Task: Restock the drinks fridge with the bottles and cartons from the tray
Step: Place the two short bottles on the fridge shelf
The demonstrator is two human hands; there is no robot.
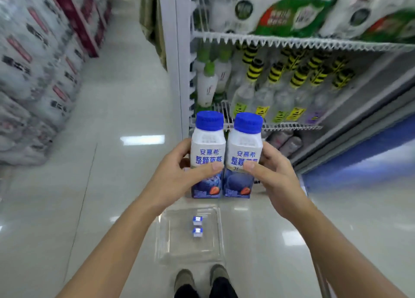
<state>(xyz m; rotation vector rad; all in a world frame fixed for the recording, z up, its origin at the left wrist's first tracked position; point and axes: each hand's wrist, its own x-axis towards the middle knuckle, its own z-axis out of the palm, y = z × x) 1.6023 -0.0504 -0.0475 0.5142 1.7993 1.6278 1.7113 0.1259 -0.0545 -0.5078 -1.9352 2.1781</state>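
Two white yogurt bottles with blue caps and blue berry labels are held side by side at chest height in front of the open fridge. My left hand [177,174] grips the left bottle [207,145]. My right hand [274,174] grips the right bottle [244,147]. Below them, on the floor, lies a clear plastic tray [170,252] with two small blue-and-white cartons [197,225] in it. The fridge's wire shelf [292,125] just behind the bottles carries clear bottles with yellow-and-black striped caps [253,73] and white bottles with green caps [207,82].
The fridge frame post [179,61] stands left of the shelves. An upper wire shelf [292,42] holds green-and-white pouches. The open fridge door [359,163] slants at the right. Stacked goods [33,73] line the aisle's left side. My shoes [202,279] stand behind the tray.
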